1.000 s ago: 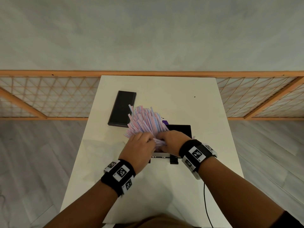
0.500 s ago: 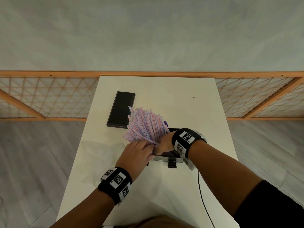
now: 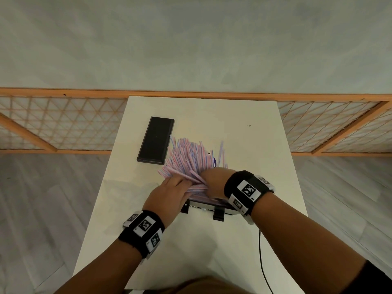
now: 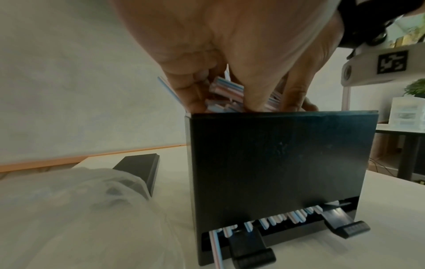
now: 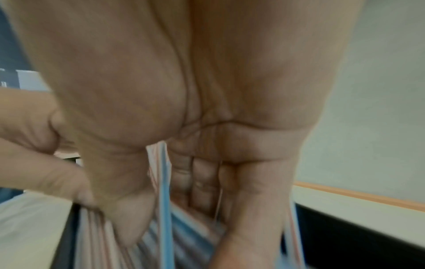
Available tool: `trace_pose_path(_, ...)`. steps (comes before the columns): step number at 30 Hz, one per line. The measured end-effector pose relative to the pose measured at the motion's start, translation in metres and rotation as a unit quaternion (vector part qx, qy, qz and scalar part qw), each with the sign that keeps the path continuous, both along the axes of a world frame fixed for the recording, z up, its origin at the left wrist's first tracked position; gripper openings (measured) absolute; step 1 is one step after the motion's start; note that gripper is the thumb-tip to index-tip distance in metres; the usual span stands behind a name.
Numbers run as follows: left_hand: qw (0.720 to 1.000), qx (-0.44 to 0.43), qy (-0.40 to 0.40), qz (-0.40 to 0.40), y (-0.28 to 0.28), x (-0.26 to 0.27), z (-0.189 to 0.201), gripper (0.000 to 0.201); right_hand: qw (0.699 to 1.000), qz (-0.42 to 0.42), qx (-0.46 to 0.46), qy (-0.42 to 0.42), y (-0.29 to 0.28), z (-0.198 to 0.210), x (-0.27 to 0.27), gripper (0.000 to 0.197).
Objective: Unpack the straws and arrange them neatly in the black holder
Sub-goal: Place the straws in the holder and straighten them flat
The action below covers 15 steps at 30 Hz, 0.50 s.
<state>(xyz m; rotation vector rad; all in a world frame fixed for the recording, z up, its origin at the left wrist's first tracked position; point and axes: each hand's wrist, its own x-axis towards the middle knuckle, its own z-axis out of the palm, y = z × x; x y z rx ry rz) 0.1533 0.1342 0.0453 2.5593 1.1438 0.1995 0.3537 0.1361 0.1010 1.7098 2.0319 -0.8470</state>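
Note:
A thick bundle of pink, blue and white striped straws [image 3: 189,158] stands slanted in the black holder [image 3: 218,213] and fans out away from me. My left hand [image 3: 182,183] grips the straws' near ends from the left; in the left wrist view its fingers [image 4: 218,87] curl over the straw ends [image 4: 227,89] at the holder's [image 4: 276,172] top edge. My right hand [image 3: 210,177] wraps the bundle from the right, thumb and fingers [image 5: 195,182] down among the straws [image 5: 164,209]. Several straw tips [image 4: 276,219] show in the holder's bottom slot.
The holder's black lid [image 3: 156,143] lies flat on the white table [image 3: 244,128], left of the straws. A crumpled clear plastic bag [image 4: 80,200] lies on the table left of the holder. A black cable [image 3: 262,262] runs off the table's near edge.
My right hand has swung over to the bundle's right side and further into it. The straws have fanned wider, and a few now stick up at the right. The left hand stayed on the near ends.

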Motion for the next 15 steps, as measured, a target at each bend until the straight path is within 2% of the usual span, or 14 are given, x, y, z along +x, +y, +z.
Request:
trace_pose_path(2,1.0,0.013,0.008,0.01,0.0,0.001,0.003,0.028,0.999,-0.008,0.025,0.031,-0.007,0.007,0.001,0.006)
trace_pose_path(5,0.999,0.026,-0.003,0.031,-0.001,-0.001,0.005,0.026,0.997,-0.019,0.053,0.055,-0.017,0.014,0.005,0.018)
trace_pose_path(8,0.999,0.013,-0.004,0.038,-0.002,-0.002,0.008,0.026,0.995,-0.027,0.066,0.069,-0.03,0.018,0.01,0.021)
trace_pose_path(11,0.998,-0.019,-0.022,0.06,0.001,-0.006,0.014,0.022,0.987,-0.073,0.089,0.109,-0.044,0.021,0.018,0.022)
trace_pose_path(15,0.983,-0.055,-0.087,0.15,0.0,-0.015,0.023,0.019,0.963,-0.16,0.163,0.143,-0.067,0.027,0.038,0.021)
